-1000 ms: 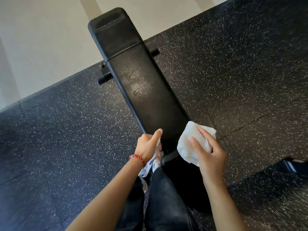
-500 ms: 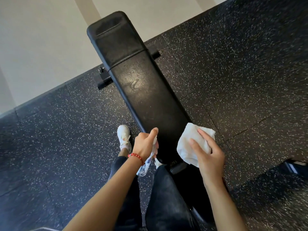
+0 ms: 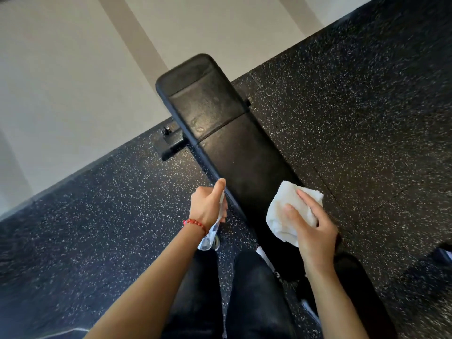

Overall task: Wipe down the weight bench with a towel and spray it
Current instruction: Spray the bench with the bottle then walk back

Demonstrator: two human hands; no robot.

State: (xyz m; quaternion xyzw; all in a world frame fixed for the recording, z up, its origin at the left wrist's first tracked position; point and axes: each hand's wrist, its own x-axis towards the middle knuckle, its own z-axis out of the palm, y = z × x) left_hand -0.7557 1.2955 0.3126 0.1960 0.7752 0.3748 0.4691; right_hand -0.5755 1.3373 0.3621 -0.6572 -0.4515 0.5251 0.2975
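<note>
Moved up beside the weight bench since a moment ago: left hand, fingers curled round the small spray bottle, thumb on top. Right hand gripping the white towel over the pad's near end. Probably spraying next

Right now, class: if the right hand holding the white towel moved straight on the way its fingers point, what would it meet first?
Probably the long black padded bench, though height above it is unclear.
</note>
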